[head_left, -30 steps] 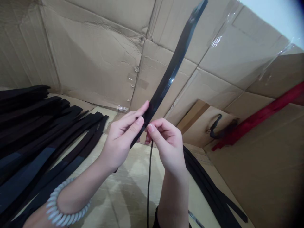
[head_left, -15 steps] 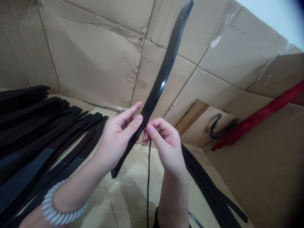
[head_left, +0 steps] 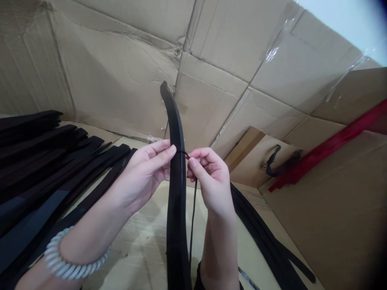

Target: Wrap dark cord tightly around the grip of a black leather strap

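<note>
A long black strap [head_left: 177, 201] stands nearly upright in front of me, its rounded tip near the cardboard wall. My left hand [head_left: 145, 173], with a white coiled band on the wrist, pinches the strap's left edge between thumb and fingers. My right hand [head_left: 208, 177] is closed in a pinch on a thin black cord [head_left: 192, 217] that joins the strap at its edge and hangs down between my arms.
Several black straps [head_left: 60, 173] lie in a pile at the left on the cardboard floor [head_left: 145, 249]. More black straps [head_left: 266, 237] run along the right. A red strap [head_left: 326, 149] and a small black loop [head_left: 273, 159] rest against the cardboard walls.
The strap has slid down through my fingers and swung upright; its top end, out of frame before, now shows mid-frame. Both hands stayed close together.
</note>
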Motion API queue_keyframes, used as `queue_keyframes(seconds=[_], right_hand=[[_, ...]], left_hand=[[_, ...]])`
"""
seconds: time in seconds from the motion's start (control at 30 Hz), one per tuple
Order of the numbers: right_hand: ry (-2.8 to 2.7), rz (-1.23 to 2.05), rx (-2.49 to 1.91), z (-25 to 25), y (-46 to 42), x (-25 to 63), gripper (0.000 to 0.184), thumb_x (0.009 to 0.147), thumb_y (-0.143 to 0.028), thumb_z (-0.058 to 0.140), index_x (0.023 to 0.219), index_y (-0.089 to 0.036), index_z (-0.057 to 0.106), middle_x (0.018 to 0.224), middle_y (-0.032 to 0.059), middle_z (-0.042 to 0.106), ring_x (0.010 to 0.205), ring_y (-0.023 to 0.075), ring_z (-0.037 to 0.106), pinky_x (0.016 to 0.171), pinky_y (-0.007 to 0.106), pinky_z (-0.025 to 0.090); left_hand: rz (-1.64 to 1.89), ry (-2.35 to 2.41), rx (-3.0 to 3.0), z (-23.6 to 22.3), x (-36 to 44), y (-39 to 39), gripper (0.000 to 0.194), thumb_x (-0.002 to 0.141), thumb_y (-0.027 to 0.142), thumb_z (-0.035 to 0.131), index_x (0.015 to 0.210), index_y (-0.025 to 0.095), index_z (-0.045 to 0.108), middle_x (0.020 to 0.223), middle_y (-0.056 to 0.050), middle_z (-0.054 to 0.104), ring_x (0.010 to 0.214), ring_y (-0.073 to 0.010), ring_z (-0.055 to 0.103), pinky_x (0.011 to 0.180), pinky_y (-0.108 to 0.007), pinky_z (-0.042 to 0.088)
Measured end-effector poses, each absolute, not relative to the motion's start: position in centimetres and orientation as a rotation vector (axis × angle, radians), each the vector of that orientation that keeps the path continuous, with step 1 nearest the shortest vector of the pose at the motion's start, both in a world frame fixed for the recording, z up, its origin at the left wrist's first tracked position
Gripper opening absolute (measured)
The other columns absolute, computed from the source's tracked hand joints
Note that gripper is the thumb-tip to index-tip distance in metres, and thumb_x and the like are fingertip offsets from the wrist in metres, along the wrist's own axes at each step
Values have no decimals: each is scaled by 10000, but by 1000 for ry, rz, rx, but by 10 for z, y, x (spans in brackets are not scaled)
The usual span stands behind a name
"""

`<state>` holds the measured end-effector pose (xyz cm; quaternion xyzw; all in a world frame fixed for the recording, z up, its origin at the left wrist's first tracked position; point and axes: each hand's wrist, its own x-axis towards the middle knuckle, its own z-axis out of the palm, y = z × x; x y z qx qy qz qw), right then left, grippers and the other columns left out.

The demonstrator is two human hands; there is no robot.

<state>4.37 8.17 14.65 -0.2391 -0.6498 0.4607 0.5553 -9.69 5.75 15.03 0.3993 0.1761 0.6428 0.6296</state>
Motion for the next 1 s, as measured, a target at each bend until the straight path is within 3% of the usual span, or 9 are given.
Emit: queue_keyframes(seconds=[0.5,0.67,0.8,1.0], right_hand=[[-1501,1138,-518,140,87,43,104,784,-285,699,784,-207,631,622,-52,553,539,61,484,506,172,402],[-1509,1125,-513,141,87,45,103,786,-279,701,779,-202,633,628,-52,561,541,53,484,514,161,402],[-1517,1149,-534,139,89,45,140,779,-310,706,764,-196,626,616,-50,560,527,57,490,502,167,406],[-1373,1353,-513,132,92,31,143,753,-323,716,768,-209,632,684,-29,625,589,87,583,596,222,512]], left_hand=[[1473,344,986,149,-99,55,164,815,118,689,963,162,743,813,-42,760,600,-81,670,552,-103,529],[1520,373,1130,148,-102,52,186,827,132,678,992,189,744,840,-28,758,718,-111,705,692,-143,563],[1547,446,1196,149,-101,49,183,828,149,673,991,199,739,875,-36,751,719,-145,704,660,-197,581],[1637,544,1197,149,-100,49,90,821,184,682,902,163,716,850,-30,717,755,-143,687,671,-199,589]])
